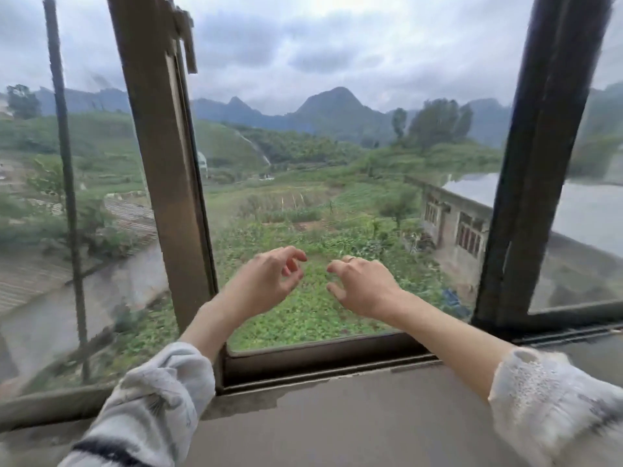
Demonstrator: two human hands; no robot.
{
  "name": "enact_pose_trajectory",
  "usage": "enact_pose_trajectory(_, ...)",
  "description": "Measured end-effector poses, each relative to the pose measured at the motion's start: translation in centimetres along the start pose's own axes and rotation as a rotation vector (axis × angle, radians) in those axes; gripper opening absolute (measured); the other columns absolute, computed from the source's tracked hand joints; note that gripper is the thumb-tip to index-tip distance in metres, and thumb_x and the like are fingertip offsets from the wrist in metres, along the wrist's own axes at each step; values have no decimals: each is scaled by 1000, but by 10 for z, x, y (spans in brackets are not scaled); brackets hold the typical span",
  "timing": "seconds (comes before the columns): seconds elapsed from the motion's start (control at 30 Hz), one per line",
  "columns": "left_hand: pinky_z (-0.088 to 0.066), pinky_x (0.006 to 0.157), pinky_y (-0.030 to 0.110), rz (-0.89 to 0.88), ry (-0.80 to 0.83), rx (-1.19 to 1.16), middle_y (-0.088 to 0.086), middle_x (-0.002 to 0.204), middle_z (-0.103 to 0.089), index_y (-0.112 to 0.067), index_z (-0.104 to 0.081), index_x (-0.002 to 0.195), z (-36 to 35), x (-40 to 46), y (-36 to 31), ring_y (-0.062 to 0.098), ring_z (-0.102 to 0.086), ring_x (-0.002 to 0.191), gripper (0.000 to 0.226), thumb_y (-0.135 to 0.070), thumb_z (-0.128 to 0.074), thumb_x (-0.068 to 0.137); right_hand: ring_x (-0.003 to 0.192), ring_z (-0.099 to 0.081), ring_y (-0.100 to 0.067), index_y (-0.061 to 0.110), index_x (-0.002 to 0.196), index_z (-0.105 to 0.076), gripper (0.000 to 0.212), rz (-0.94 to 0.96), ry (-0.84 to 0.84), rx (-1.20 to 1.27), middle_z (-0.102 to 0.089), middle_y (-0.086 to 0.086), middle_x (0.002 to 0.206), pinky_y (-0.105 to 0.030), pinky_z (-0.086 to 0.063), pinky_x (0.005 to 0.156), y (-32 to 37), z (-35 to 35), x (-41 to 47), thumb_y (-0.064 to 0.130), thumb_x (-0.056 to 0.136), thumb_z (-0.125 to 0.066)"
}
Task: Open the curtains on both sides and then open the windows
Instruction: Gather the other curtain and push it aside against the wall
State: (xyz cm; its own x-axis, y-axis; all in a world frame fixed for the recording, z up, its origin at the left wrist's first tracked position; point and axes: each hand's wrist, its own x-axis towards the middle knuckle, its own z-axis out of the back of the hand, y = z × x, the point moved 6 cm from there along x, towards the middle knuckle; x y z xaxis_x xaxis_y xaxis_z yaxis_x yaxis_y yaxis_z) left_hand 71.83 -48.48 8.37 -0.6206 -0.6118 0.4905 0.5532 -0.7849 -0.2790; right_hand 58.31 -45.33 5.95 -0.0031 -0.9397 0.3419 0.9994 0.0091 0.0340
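The window stands open in the middle, with bare air between two sashes. The left sash frame is a brown upright with a latch near its top. The right sash frame is dark and leans outward at the top. My left hand and my right hand reach out through the gap, close together, fingers curled loosely and apart, holding nothing. Neither hand touches a frame. A ring shows on my right hand. No curtain is in view.
A grey concrete sill runs below my forearms, with the brown bottom track along its far edge. Glass panes lie left and right of the gap. Outside are green fields, a concrete building, water and hills.
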Motion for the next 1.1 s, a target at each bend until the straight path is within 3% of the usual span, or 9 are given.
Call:
enact_pose_trajectory(0.27,-52,85,33,-298,173,-115,0,104,-65,-19,-56,117,-121,109,-169,15,-61,90,27,-24,-51,91,120,-52,-27,17,131,-49,43,-452,24,12,-56,-9,131,-39,-43,97,-237,47,-98,39,94,-45)
enact_pose_trajectory(0.43,-52,81,30,-413,236,-250,-10,91,-59,-24,-57,114,-206,175,-292,12,-61,85,24,-26,-50,91,120,-53,-26,19,130,-50,42,-643,-38,-43,-58,-7,131,-41,-43,100,-373,79,-172,37,93,-47)
enact_pose_trajectory(0.57,-51,85,26,-519,276,-398,-4,108,-63,-24,-53,121,-272,215,-400,10,-59,90,30,-23,-52,91,120,-53,-28,19,131,-49,43,-804,-106,-119,-58,-8,130,-41,-42,101,-468,109,-232,36,91,-49)
enact_pose_trajectory(0.7,-47,95,29,-593,283,-581,3,129,-54,-21,-42,131,-325,245,-498,9,-55,101,44,-24,-55,89,123,-50,-31,15,132,-45,49,-975,-234,-129,-54,-12,134,-43,-41,101,-555,138,-296,39,90,-51)
enact_pose_trajectory(0.77,-44,101,35,-592,282,-669,5,139,-44,-20,-35,136,-350,262,-536,13,-50,112,53,-25,-56,88,129,-44,-32,14,140,-34,65,-1048,-299,-94,-45,-13,143,-46,-39,104,-595,146,-319,47,87,-54)
enact_pose_trajectory(0.9,-17,111,26,-561,244,-761,11,151,-21,-14,-11,145,-405,297,-596,22,-26,138,84,-24,-65,82,143,-21,-30,17,150,-6,101,-1171,-463,142,-15,-12,158,-47,-26,115,-665,150,-344,61,78,-60)
enact_pose_trajectory(1.0,-2,114,29,-560,216,-795,13,156,-1,-10,6,145,-448,326,-640,23,1,144,112,-27,-76,71,146,-16,-25,13,150,2,111,-1161,-637,362,-9,-8,159,-37,-22,115,-723,151,-352,63,75,-61)
enact_pose_trajectory(1.1,-1,117,35,-578,149,-829,17,156,3,-10,10,145,-482,356,-686,26,7,144,126,-30,-82,62,147,-12,-21,11,150,6,118,-1092,-665,425,-9,-5,160,-34,-20,116,-781,150,-353,63,71,-65)
